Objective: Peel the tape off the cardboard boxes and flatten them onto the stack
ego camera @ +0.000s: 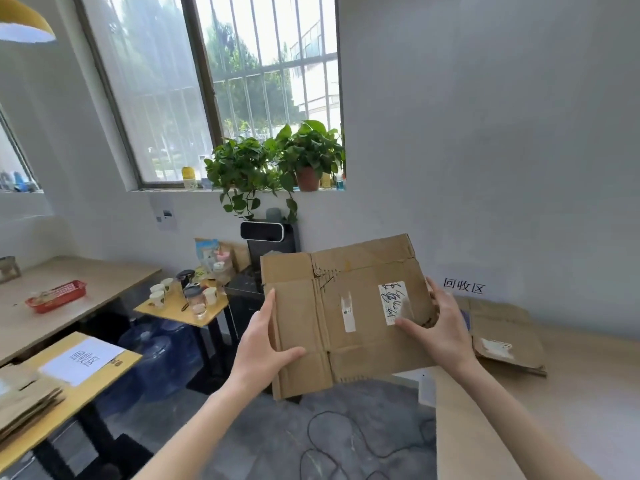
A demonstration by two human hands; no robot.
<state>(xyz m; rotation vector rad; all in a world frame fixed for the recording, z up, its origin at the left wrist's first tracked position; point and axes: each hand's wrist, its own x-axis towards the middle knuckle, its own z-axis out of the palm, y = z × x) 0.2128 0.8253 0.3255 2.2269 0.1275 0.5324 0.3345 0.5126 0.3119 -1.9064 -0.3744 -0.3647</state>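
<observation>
Right table (571, 410): a big pale wood top that fills the lower right corner, set against the white wall.
Held box (346, 317): a brown cardboard box, pressed flat, held up in the air between both hands, just past the left edge of the right table. It is creased and worn. One flap at the top left is folded. It has a white label (394, 303) with black scribbles near its right side and a torn white strip of tape (347, 313) near its middle.
Flat box on the table (502, 337): another brown flattened box with a white sticker. It lies at the far edge of the right table, by the wall, under a paper sign (463, 286).
Stack (27, 403): flat brown cardboard piled at the near left corner of a yellow table (114, 368), beside a white paper sign.
Left hand (263, 344): it grips the left edge of the held box, thumb on the front, fingers curled behind.
Right hand (440, 327): it holds the right edge of the held box. The thumb presses on the front, just under the white label, and the fingers wrap behind.
</observation>
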